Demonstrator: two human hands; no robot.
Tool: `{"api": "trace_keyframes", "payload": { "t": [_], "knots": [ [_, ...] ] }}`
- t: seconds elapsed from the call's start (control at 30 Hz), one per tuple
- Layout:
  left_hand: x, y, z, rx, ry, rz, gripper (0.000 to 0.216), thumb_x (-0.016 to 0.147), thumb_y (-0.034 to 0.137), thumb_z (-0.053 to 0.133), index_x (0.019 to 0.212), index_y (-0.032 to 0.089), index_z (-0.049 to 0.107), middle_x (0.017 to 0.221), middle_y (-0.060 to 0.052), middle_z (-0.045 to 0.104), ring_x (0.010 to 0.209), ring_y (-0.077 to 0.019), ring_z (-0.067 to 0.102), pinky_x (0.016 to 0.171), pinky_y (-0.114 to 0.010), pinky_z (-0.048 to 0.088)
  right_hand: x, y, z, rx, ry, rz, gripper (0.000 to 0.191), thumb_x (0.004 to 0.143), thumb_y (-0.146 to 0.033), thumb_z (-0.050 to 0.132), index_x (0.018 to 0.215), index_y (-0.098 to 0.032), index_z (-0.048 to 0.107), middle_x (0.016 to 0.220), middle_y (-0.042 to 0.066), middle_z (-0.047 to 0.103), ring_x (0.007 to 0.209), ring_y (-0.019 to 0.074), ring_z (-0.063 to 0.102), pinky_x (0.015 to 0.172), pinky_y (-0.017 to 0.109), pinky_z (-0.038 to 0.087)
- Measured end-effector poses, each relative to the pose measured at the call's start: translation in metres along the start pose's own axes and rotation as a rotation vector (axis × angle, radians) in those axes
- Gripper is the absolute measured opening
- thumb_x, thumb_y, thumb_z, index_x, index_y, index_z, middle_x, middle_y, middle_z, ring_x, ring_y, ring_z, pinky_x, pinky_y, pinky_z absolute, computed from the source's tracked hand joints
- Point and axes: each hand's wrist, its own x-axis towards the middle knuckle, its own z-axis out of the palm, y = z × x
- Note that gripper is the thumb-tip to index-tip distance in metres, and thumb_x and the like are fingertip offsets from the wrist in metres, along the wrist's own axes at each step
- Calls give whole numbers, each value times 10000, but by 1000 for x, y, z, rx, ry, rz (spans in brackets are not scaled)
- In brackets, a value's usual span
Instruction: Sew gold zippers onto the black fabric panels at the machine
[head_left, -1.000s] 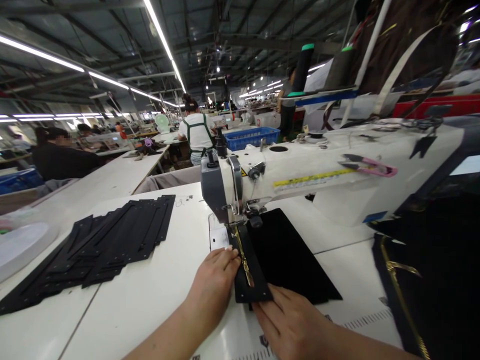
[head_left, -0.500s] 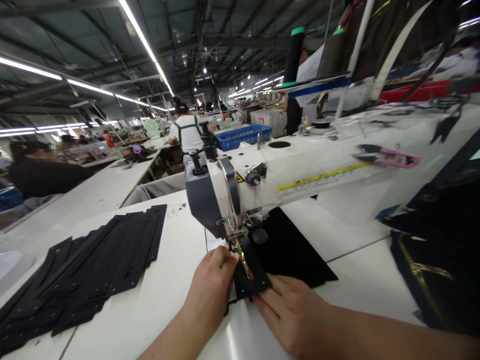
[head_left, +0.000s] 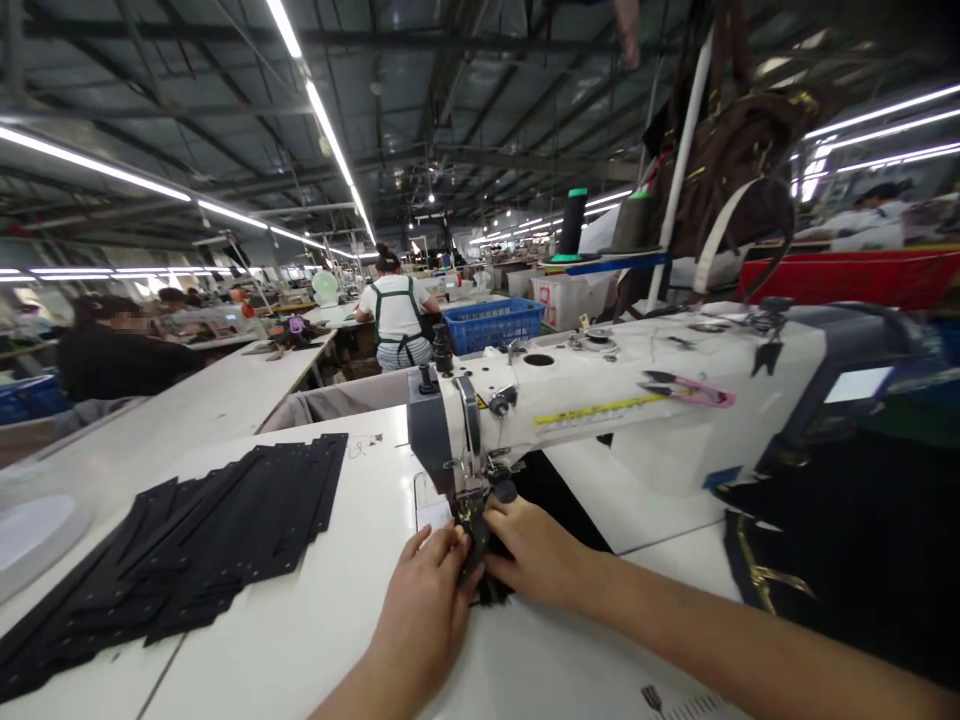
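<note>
A white sewing machine (head_left: 585, 400) stands over a small black panel (head_left: 480, 550) with punched dots, which lies at the presser foot. My left hand (head_left: 431, 590) is at the panel's left edge, its bent fingers closed on it near the needle area. My right hand (head_left: 536, 545) grips the panel's right side, fingertips close beside the presser foot. Between the fingers most of the panel is hidden, and only a hint of gold shows there. A larger black cloth (head_left: 566, 500) lies flat under the machine arm, behind my right hand.
Overlapping black strips (head_left: 240, 530) lie on the white table at left, near a white round-edged object (head_left: 37, 540). Pink-handled thread snips (head_left: 690, 390) rest on the machine. Black material with gold zips (head_left: 772, 575) lies at right. A co-worker (head_left: 397, 310) sits ahead near a blue crate (head_left: 495, 325).
My right hand has moved from the panel's near right corner up beside the presser foot. The gold zipper, plain before, is now mostly covered. The view has shifted and tilted slightly upward.
</note>
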Motion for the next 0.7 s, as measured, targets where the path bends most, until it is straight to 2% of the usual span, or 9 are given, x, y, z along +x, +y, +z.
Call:
{"api": "trace_keyframes", "payload": {
  "t": [0.03, 0.13, 0.23, 0.33, 0.47, 0.6, 0.7],
  "knots": [
    [-1, 1, 1, 17, -2, -5, 293, 766, 113, 463, 1042, 139, 560, 1031, -109, 607, 983, -234, 566, 927, -466, 422, 5, 3, -1, 14, -26, -15, 88, 776, -137, 519, 805, -116, 599, 869, 91, 615, 821, 194, 555, 728, 300, 428],
    [-2, 3, 1, 31, -36, -48, 410, 622, 39, 503, 1015, 140, 563, 992, -98, 600, 970, -233, 554, 939, -453, 399, 15, 11, 0, 25, -33, -9, 200, 806, -60, 417, 742, -121, 595, 764, 60, 629, 701, 148, 572, 645, 239, 420],
    [-2, 4, -1, 18, -72, -70, 465, 567, -5, 494, 1001, 140, 574, 943, -88, 585, 932, -228, 540, 899, -423, 411, 17, 17, 3, 48, -2, 35, 149, 774, -61, 467, 738, -126, 596, 759, 42, 638, 702, 133, 579, 625, 206, 412],
    [-1, 4, -1, 6, -102, -40, 484, 595, 2, 501, 1048, 158, 571, 967, -90, 567, 919, -233, 519, 848, -416, 423, 17, 22, 8, 68, 13, 98, 47, 714, -112, 562, 704, -135, 601, 703, 18, 634, 650, 131, 571, 576, 195, 401],
    [1, 3, 0, 4, -138, -16, 396, 659, 30, 511, 1025, 158, 591, 964, -99, 557, 908, -242, 499, 818, -413, 428, 16, 26, 16, 84, 13, 223, 59, 708, -146, 564, 665, -153, 604, 631, -6, 626, 572, 118, 564, 504, 185, 369],
    [2, 1, 2, 14, -137, 31, 329, 712, 44, 492, 1008, 146, 593, 961, -105, 549, 926, -246, 492, 822, -416, 434, 23, 29, 24, 46, 29, 402, 143, 757, -204, 518, 672, -150, 619, 673, 46, 652, 624, 165, 608, 504, 212, 378],
    [3, 0, 3, 33, -118, 59, 333, 717, 37, 481, 1008, 153, 594, 946, -95, 555, 923, -245, 503, 816, -424, 448, 32, 31, 29, -7, 37, 483, 198, 792, -199, 471, 701, -129, 632, 721, 105, 659, 706, 225, 626, 570, 262, 418]
  ]
}}
